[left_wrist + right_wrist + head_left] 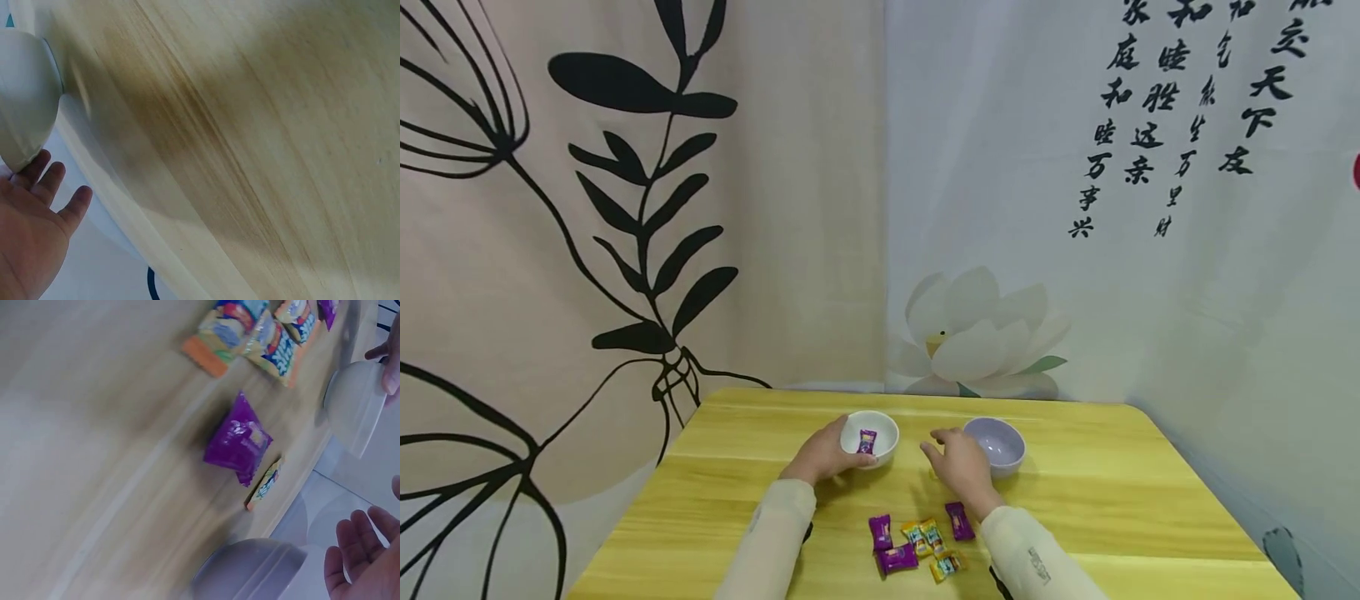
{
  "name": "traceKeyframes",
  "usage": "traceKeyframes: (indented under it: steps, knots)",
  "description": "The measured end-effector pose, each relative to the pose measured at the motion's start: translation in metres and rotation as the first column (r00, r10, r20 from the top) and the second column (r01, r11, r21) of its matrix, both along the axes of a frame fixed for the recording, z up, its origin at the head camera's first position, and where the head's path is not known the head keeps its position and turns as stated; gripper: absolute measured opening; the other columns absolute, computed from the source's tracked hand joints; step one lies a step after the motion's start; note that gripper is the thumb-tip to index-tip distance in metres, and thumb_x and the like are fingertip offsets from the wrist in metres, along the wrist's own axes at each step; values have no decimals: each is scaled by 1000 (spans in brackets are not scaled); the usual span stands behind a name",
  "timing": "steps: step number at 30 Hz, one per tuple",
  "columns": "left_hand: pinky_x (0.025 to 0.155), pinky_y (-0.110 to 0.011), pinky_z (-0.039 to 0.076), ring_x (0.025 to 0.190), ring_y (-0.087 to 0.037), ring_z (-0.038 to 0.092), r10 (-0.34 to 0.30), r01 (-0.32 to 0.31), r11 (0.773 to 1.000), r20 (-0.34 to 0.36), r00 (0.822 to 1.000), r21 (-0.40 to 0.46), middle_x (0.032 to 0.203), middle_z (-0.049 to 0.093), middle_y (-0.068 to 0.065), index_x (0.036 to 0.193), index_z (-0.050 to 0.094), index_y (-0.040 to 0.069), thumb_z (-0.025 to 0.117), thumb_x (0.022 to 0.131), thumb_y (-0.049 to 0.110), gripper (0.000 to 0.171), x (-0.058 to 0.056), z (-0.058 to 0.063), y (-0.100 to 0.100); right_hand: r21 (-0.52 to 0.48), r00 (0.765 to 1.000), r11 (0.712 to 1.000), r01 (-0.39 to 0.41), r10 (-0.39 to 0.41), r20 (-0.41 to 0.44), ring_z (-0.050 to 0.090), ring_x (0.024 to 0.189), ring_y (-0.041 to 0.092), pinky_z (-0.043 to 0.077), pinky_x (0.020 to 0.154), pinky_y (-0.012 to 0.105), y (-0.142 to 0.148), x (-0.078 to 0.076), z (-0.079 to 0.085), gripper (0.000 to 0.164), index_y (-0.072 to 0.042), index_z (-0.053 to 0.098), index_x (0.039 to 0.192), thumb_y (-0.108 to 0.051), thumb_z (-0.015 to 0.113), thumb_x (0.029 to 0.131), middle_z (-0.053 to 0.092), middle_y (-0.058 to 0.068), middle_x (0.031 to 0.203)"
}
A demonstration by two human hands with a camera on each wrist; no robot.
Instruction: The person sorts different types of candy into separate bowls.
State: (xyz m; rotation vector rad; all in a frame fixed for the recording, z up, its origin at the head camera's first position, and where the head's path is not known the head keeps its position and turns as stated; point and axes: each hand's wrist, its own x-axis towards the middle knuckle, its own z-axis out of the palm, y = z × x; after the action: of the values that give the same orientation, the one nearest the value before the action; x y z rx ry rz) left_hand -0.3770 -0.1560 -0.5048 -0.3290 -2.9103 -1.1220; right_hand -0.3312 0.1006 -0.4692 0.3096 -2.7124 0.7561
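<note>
My left hand (826, 454) grips the white bowl (889, 450) at its left side, thumb at the near rim. A purple candy packet (867, 442) lies inside this bowl. In the left wrist view, fingertips touch the outside of the white bowl (25, 94). My right hand (964, 468) is held over the table just left of the lavender bowl (1006, 446), fingers apart and holding nothing. The right wrist view shows that hand (369, 556) beside the lavender bowl (244, 572). A small yellow packet (265, 484) lies on the table near it.
Between the forearms lie purple packets (897, 559) and yellow packets (945, 567), several in all. One purple packet (959, 521) sits apart, near the right sleeve. The wooden table (1097, 475) ends at a printed cloth backdrop (820, 250).
</note>
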Motion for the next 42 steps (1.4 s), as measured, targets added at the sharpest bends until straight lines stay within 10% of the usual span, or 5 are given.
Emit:
traceKeyframes:
  steps: [42]
  knots:
    - [97, -52, 47, 109, -29, 59, 16, -15, 999, 28, 999, -30, 128, 61, -12, 147, 43, 6, 85, 70, 56, 101, -2, 5, 5, -85, 989, 989, 123, -115, 95, 67, 91, 32, 53, 78, 50, 56, 71, -46, 33, -6, 74, 106, -30, 78, 84, 72, 9, 99]
